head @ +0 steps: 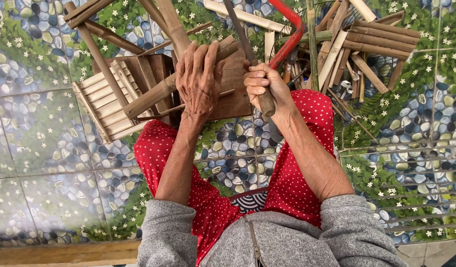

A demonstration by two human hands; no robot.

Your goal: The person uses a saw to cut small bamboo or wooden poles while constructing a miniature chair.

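Left hand (200,79) clamped bamboo pole (163,91) on wooden block (233,86), right hand (262,89) gripped knife (247,49); fingers best kept clear of blade.

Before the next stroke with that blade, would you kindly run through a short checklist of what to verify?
1. Left hand presses the round bamboo stick onto the brown wooden block: ok.
2. Right hand closed around the wooden-handled long dark blade: ok.
3. Left fingers apart from the blade: not ok, they lie close beside it.
4. Blade edge seated on the stick: cannot tell.
5. Red-framed saw clear of the swing: cannot tell.
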